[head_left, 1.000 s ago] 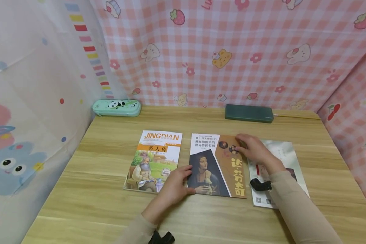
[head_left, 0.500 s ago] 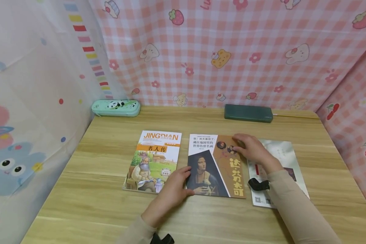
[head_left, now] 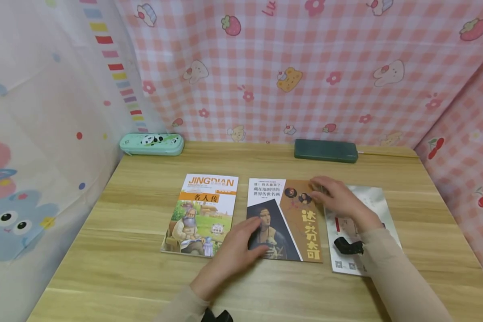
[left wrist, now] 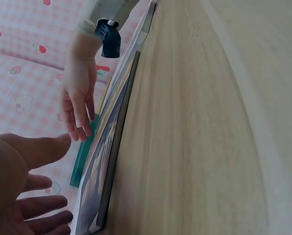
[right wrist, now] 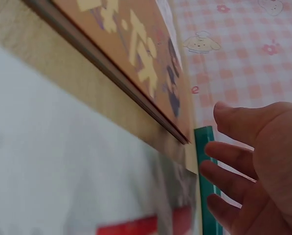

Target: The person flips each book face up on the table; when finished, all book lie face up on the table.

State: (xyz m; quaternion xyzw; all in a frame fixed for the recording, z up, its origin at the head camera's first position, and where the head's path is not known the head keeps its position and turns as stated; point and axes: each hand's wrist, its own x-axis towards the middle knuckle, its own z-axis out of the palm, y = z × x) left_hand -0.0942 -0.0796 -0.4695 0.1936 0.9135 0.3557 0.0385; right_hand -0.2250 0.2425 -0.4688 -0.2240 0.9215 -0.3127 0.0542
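Three books lie side by side on the wooden table. My left hand is open over the lower left corner of the middle book, which has a portrait and an orange cover. In the left wrist view the left hand has its fingers spread beside that book's edge. My right hand hovers with straight fingers at the book's upper right corner. In the right wrist view the right hand is clear of the cover. Neither hand grips anything.
A yellow-topped book lies to the left and a white book to the right, partly under my right forearm. A mint pencil case and a dark green case sit along the back edge. Cloth walls close three sides.
My left hand has slid right and up onto the middle book's lower left corner with its fingers straighter. The right hand has barely shifted.
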